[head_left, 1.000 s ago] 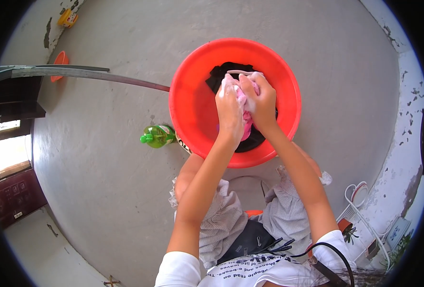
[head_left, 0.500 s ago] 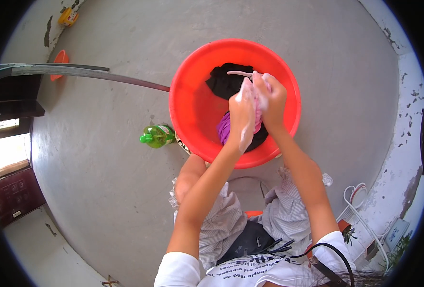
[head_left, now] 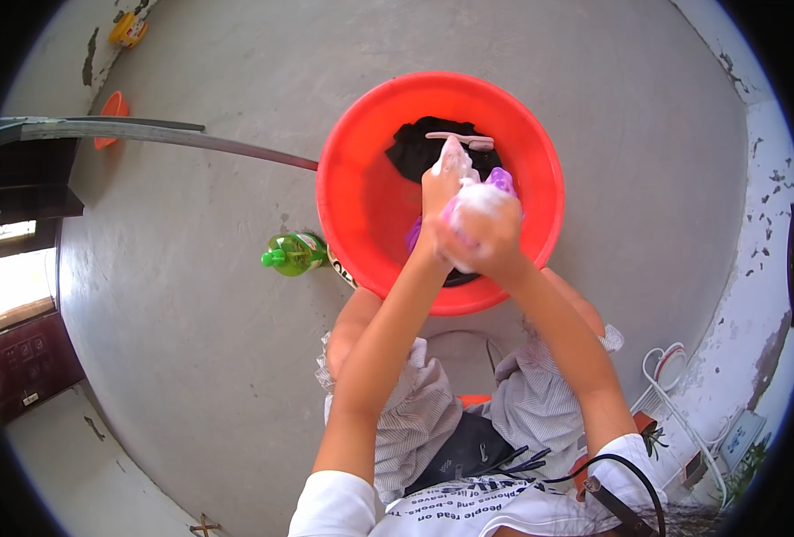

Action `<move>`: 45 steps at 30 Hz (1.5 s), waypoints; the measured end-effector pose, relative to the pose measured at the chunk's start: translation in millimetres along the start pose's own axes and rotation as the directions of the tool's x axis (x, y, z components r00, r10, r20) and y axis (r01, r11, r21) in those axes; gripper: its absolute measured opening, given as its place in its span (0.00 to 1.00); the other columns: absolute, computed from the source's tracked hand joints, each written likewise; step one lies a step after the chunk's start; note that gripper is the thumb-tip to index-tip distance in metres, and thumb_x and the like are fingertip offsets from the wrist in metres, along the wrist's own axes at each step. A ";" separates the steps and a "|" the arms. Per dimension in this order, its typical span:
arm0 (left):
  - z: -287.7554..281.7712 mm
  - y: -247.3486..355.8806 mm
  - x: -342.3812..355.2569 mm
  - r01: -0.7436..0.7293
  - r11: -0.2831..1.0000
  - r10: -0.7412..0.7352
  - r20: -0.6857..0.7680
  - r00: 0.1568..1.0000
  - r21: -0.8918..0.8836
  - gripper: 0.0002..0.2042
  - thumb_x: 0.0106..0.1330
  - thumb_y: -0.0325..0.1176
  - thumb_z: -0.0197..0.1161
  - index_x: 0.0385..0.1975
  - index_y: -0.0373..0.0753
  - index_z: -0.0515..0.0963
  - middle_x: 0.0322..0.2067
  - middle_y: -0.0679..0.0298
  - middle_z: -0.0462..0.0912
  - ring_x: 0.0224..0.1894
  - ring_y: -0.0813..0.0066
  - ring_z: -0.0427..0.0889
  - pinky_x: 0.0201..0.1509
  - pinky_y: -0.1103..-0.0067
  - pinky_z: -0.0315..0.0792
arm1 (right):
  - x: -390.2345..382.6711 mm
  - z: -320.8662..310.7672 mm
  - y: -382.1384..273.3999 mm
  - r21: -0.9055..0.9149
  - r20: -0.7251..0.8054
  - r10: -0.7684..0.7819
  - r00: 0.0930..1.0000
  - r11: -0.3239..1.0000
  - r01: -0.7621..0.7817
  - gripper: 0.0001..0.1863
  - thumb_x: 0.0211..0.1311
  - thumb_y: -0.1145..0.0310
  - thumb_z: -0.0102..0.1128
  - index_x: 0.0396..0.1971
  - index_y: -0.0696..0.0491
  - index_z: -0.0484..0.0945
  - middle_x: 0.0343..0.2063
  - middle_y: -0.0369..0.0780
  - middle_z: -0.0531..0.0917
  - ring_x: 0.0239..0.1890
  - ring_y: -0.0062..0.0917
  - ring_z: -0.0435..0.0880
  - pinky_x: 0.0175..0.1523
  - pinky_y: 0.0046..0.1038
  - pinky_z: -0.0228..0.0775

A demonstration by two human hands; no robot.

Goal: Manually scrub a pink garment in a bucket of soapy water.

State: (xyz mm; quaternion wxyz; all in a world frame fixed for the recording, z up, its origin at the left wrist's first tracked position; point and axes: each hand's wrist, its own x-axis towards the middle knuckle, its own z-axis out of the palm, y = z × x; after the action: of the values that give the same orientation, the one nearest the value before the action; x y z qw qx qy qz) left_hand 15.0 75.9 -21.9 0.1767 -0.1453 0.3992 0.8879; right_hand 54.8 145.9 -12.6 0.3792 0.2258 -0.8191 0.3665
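Note:
Over the red basin (head_left: pixel 352 197), both my hands grip a soapy purple-pink cloth (head_left: pixel 502 180). My left hand (head_left: pixel 444 183), coated in white suds, is closed on its left side. Nearer to me, my right hand (head_left: pixel 486 231) is wrapped round the cloth, foamy and slightly blurred; a purple end sticks out beyond it. More purple fabric (head_left: pixel 414 234) lies in the basin, partly covered by my left wrist. A black cloth (head_left: pixel 412 152) rests at the basin's far side, with a pale pink scrubbing brush (head_left: pixel 469 140) on top.
A green bottle (head_left: pixel 294 254) stands just left of the basin. A grey metal bar (head_left: pixel 164 134) reaches the basin's left rim. At the upper left are a small orange basin (head_left: pixel 112 116) and a yellow container (head_left: pixel 128 30). White cables (head_left: pixel 683 394) run along the right wall.
My right hand has pulled back toward me and turned over the cloth. My left hand is slightly lower and farther left. More of the brush now shows.

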 end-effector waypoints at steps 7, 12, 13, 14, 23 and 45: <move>3.5 -5.4 -24.0 -0.069 0.935 -0.002 0.198 0.980 0.349 0.25 0.64 0.55 0.46 0.40 0.34 0.68 0.28 0.70 0.71 0.26 0.86 0.67 0.27 0.86 0.64 | 31.0 -2.6 22.5 0.473 0.057 0.833 0.550 0.463 -0.750 0.19 0.55 0.69 0.58 0.09 0.58 0.67 0.07 0.36 0.66 0.14 0.10 0.63 0.19 0.20 0.55; -8.4 -4.1 -9.6 -0.217 0.960 0.171 0.241 0.955 0.179 0.17 0.68 0.45 0.45 0.27 0.37 0.68 0.20 0.71 0.66 0.21 0.85 0.62 0.22 0.84 0.59 | 15.5 -4.9 6.9 0.222 0.147 0.611 0.778 0.746 -0.628 0.16 0.51 0.69 0.61 0.09 0.57 0.68 0.08 0.36 0.67 0.13 0.22 0.66 0.21 0.23 0.59; -7.5 -4.6 2.1 -0.064 0.987 0.049 0.104 0.993 0.146 0.17 0.68 0.45 0.46 0.22 0.39 0.65 0.17 0.72 0.61 0.19 0.84 0.59 0.21 0.83 0.57 | 18.8 2.7 -0.5 0.175 -0.015 0.223 0.975 0.960 -0.217 0.16 0.49 0.70 0.63 0.10 0.56 0.67 0.09 0.35 0.67 0.13 0.21 0.65 0.20 0.24 0.57; -19.5 -8.1 14.5 0.011 0.998 -0.023 0.191 0.981 0.063 0.17 0.67 0.45 0.47 0.21 0.40 0.63 0.15 0.73 0.58 0.18 0.84 0.57 0.20 0.83 0.54 | 20.8 7.5 -6.6 0.060 -0.144 -0.223 0.964 0.971 0.233 0.16 0.47 0.71 0.64 0.10 0.56 0.66 0.10 0.33 0.67 0.13 0.20 0.65 0.20 0.24 0.54; -0.8 29.4 7.5 0.166 0.984 -0.175 0.306 0.936 0.057 0.20 0.66 0.47 0.47 0.14 0.45 0.59 0.10 0.73 0.56 0.11 0.82 0.55 0.13 0.82 0.52 | 5.1 -20.5 -9.2 0.336 0.683 0.372 0.629 0.604 -0.722 0.17 0.48 0.67 0.66 0.10 0.56 0.69 0.11 0.32 0.68 0.15 0.16 0.65 0.21 0.21 0.57; -2.5 35.0 -26.4 -0.065 0.993 0.000 0.544 0.839 0.101 0.21 0.65 0.44 0.48 0.48 0.32 0.66 0.24 0.68 0.66 0.22 0.83 0.62 0.24 0.88 0.59 | 19.8 -12.2 23.1 0.673 0.375 0.841 0.389 0.041 -0.738 0.10 0.59 0.66 0.54 0.26 0.58 0.77 0.23 0.31 0.75 0.25 0.11 0.69 0.30 0.17 0.62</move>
State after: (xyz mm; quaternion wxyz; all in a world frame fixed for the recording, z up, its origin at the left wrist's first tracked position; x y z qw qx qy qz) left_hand 23.8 47.1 10.1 0.2756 0.1294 0.3856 0.8710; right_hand 33.3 168.0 -1.5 0.0262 -0.1501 -0.5353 0.8308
